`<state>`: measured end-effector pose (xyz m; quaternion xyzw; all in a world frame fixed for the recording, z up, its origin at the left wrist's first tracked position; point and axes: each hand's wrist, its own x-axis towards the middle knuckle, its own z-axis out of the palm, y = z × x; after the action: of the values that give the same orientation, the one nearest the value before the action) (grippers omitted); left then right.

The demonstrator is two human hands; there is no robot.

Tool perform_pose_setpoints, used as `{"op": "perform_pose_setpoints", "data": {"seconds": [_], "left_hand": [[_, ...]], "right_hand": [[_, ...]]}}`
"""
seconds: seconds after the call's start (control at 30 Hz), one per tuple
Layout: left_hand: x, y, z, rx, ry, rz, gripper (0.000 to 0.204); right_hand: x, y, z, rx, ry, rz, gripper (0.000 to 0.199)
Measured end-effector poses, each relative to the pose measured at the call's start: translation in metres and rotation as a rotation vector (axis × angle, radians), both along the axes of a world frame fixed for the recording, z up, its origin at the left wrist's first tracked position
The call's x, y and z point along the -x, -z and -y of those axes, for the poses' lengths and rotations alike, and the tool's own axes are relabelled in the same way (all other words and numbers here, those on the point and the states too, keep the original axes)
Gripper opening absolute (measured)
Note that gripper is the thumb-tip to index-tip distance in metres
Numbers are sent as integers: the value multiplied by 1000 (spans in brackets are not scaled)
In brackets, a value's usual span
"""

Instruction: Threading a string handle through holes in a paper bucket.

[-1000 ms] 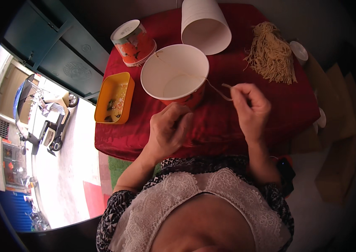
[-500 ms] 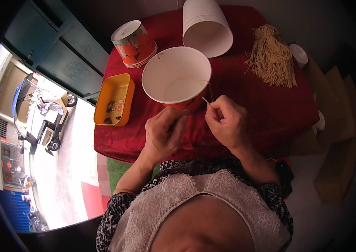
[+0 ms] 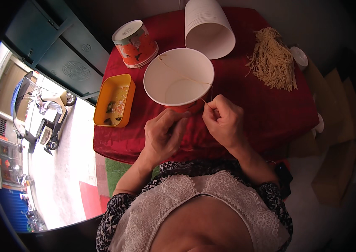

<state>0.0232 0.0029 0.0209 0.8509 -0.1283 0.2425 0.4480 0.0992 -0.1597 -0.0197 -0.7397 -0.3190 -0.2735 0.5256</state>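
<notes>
A paper bucket, white inside and orange outside, stands tilted before me with its mouth toward me. A thin tan cord crosses its mouth from the far left rim to the near right rim. My right hand, just right of the bucket, is closed in a pinch on the cord's end. My left hand rests at the bucket's near side with fingers curled; what they hold, if anything, is hidden.
The table has a red cloth. Left stands a yellow tray with small bits inside; behind it, an upturned orange bucket. A stack of white buckets lies at the back, a bundle of tan cords at right.
The cord now stretches more visibly across the bucket's mouth. My right hand has shifted slightly left, still pinching the cord. My left hand stays nearly in place.
</notes>
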Motion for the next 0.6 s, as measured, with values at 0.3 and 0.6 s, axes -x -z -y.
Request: {"op": "perform_pose_setpoints", "data": {"seconds": [0.3, 0.6], "left_hand": [[-44, -49, -30, -169, 56, 92, 2], [-91, -45, -29, -568, 521, -50, 21]], "right_hand": [[-7, 0, -3, 25, 28, 61, 21], [-10, 1, -7, 16, 23, 83, 19]]}}
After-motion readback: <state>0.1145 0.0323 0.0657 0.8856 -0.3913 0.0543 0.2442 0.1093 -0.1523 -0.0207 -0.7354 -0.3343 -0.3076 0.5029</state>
